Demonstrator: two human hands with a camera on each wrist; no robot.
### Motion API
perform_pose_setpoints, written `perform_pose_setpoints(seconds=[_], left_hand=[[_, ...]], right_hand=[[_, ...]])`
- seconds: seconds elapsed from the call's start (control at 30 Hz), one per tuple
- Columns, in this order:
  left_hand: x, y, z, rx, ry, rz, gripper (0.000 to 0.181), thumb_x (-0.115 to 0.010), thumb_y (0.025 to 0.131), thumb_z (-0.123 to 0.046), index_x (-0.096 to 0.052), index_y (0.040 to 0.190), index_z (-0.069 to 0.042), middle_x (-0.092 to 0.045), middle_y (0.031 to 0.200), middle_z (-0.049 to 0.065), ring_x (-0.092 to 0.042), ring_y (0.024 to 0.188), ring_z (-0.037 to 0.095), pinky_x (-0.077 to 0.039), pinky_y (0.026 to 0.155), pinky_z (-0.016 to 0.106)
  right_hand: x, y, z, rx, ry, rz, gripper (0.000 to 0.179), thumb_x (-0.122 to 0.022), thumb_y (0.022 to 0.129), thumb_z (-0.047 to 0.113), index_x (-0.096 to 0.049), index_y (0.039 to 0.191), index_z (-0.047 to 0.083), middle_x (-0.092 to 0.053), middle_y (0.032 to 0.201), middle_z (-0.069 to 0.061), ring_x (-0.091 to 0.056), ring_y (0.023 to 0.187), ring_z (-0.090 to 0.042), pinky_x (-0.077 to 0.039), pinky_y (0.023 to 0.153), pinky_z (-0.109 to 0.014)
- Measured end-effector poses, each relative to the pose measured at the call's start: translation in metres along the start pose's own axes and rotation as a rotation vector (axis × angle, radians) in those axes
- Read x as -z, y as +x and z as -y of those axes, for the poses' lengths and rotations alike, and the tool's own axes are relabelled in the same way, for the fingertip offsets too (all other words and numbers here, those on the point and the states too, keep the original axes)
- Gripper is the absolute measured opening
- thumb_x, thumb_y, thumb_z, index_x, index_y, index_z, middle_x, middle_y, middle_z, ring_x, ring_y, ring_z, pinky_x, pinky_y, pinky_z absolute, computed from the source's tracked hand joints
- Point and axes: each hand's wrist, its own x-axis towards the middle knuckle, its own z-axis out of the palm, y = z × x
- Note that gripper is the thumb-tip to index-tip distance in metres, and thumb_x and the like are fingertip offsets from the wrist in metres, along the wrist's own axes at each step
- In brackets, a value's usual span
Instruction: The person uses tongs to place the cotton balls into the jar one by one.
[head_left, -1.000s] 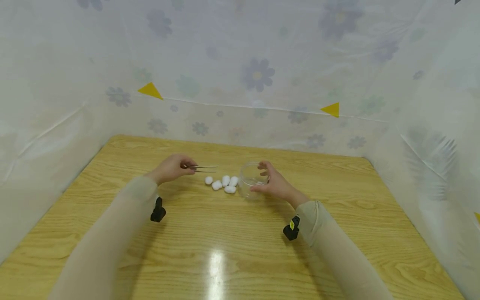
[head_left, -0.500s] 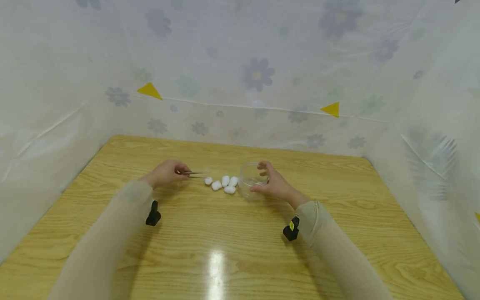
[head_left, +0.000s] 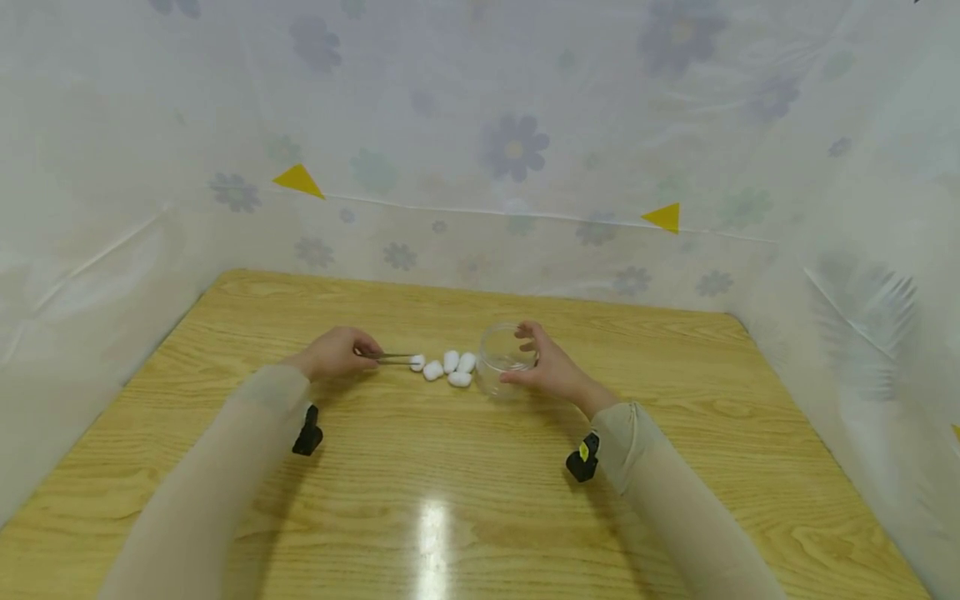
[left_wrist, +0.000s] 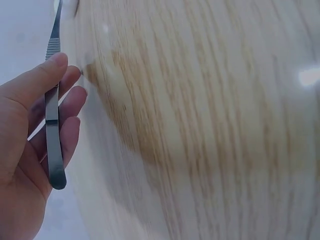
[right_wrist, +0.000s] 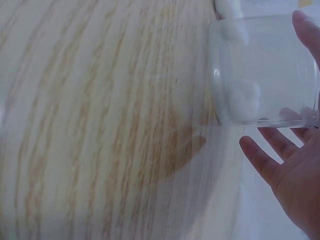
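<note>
Flowered sheeting (head_left: 450,100): hangs pale behind the bench (head_left: 510,467) and at both sides, marked with yellow triangles (head_left: 301,181).
Bench: wood-grained, carrying everything well within reach of both hands (and catching a bright glare lower down).
Left hand (head_left: 336,353): holds tweezers (left_wrist: 52,132) lengthwise between thumb and fingers, grip narrow, probably so as to squeeze both arms while leaving the tips well out in front.
Leftmost white ball (head_left: 419,363): lies at the tweezer tips; pinched or merely touched, cannot tell.
Other white balls (head_left: 452,362): four, loosely grouped between the tweezers and a clear jar (right_wrist: 270,65), perhaps to be handy to both.
Clear jar: stands upright, just right of the balls (white showing through in the right wrist view, inside or behind, cannot tell).
Right hand (head_left: 553,367): curves thumb and fingers about the jar, grip wide to suit the girth, likely for steadying against a knock.
</note>
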Motion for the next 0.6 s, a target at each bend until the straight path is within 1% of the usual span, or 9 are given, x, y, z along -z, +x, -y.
perform_pose_setpoints(seconds=[0.13, 0.33, 0.43, 0.6], left_hand=[[0.0007, 0.0005, -0.0011, -0.016, 0.03, 0.004, 0.021, -0.065, 0.088, -0.013, -0.068, 0.103, 0.0, -0.069, 0.099, 0.014, -0.064, 0.091, 0.026, -0.051, 0.081, 0.041], [0.0006, 0.0015, 0.0001, -0.025, 0.071, -0.002, 0.017, -0.066, 0.087, -0.013, -0.07, 0.099, -0.002, -0.07, 0.096, 0.012, -0.064, 0.089, 0.025, -0.051, 0.08, 0.041], [0.0002, 0.001, 0.0, -0.037, 0.075, -0.01, 0.017, -0.066, 0.086, -0.013, -0.07, 0.098, -0.002, -0.07, 0.095, 0.012, -0.065, 0.087, 0.024, -0.051, 0.077, 0.039], [-0.0003, -0.0001, 0.001, -0.037, 0.052, -0.017, 0.017, -0.066, 0.087, -0.013, -0.07, 0.098, -0.001, -0.07, 0.093, 0.013, -0.064, 0.082, 0.02, -0.052, 0.071, 0.035]], right_hand=[[-0.0002, -0.0008, 0.0013, 0.005, -0.006, -0.007, 0.091, -0.076, 0.079, 0.029, -0.017, 0.146, 0.012, -0.029, 0.148, -0.013, -0.037, 0.132, -0.035, -0.042, 0.098, -0.05], [0.0005, -0.0008, 0.0012, 0.007, -0.014, -0.014, 0.092, -0.077, 0.078, 0.032, -0.018, 0.146, 0.012, -0.031, 0.147, -0.013, -0.038, 0.131, -0.035, -0.041, 0.098, -0.05], [0.0003, -0.0007, 0.0011, 0.006, -0.018, -0.014, 0.093, -0.076, 0.078, 0.034, -0.018, 0.146, 0.012, -0.031, 0.148, -0.012, -0.038, 0.131, -0.034, -0.04, 0.099, -0.051], [0.0005, -0.0012, 0.0013, 0.008, -0.017, -0.014, 0.091, -0.075, 0.079, 0.034, -0.018, 0.146, 0.011, -0.031, 0.148, -0.014, -0.037, 0.131, -0.035, -0.039, 0.1, -0.051]])
